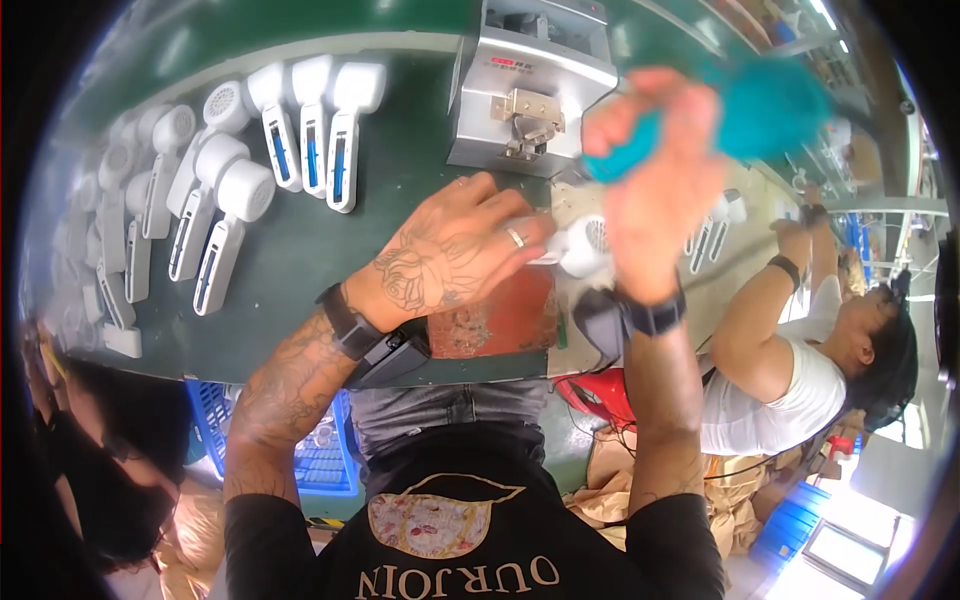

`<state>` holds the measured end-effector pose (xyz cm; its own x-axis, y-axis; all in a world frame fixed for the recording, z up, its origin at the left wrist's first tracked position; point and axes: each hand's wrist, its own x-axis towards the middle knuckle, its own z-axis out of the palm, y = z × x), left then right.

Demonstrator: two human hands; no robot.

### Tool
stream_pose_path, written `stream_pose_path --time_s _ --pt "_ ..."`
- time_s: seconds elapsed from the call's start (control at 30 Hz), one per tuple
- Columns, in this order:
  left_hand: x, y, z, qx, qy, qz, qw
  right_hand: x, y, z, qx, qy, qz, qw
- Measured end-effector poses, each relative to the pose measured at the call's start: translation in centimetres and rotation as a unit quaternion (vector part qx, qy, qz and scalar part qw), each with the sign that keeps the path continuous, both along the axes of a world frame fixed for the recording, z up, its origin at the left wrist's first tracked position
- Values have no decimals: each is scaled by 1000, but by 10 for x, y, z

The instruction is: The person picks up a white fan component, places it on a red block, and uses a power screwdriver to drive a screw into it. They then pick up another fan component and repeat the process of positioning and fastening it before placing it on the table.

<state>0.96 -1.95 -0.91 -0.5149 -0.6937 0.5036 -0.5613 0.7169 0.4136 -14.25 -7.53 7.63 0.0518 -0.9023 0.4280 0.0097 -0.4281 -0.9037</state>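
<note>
My left hand (455,250), palm down over the workbench, has its fingers closed round the handle of a white shower head (588,246). The shower head's round, perforated face shows to the right of the fingertips; most of its handle is hidden. Raised above and to the right of it, my right hand (665,150) is wrapped round a long teal handheld tool (775,108). Motion blurs this hand and tool, so the tool's exact kind is unclear. A reddish-brown mat (490,320) lies on the bench beneath my left hand.
A silver metal box-shaped machine (535,90) stands behind my hands. White shower heads (340,135) with blue-strip handles lie in rows at the left. At the right, a co-worker (790,370) in a white shirt works near more shower heads. A blue basket (325,470) sits below the bench edge.
</note>
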Motion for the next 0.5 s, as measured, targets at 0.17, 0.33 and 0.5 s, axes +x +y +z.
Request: stream_pose_path --time_s 0.17,0.33,0.5 --pt "-4 3 13 -36 -51 3 998 -47 44 10 58 -166 -27 984" --pt "-9 6 9 -74 -111 25 991 -62 61 -5 49 -127 19 991" --pt "-13 9 7 -124 -107 41 986 -55 71 -5 51 -71 2 996"
